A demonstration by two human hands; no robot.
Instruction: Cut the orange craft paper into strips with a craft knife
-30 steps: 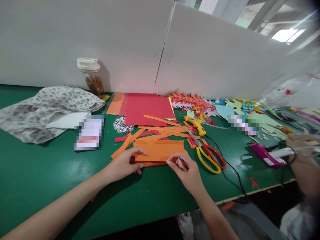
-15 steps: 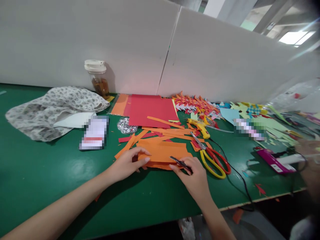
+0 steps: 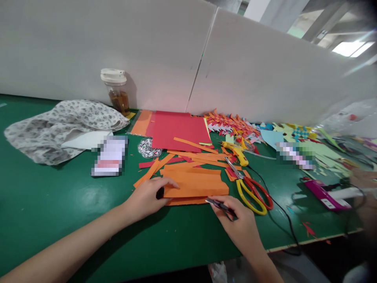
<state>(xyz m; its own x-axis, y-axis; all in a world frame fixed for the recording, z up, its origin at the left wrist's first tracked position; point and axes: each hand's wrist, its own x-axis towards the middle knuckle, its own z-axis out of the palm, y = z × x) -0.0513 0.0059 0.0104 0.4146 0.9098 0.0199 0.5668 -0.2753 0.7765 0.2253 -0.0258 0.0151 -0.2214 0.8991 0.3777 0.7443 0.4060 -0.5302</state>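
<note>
1. Well, one left hand [image 3: 149, 198] pinches the left end of the orange paper [image 3: 196, 184] on the table [image 3: 141, 251].
2. One right hand [image 3: 240, 220] grips one dark cutter [image 3: 222, 206] near the paper's front edge.
3. Rightward: one pair of scissors [image 3: 251, 196], one glue gun [image 3: 237, 153].

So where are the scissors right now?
In the head view, the scissors lie on the green table, right of the orange sheets, beside the right hand and near the yellow glue gun.
</note>
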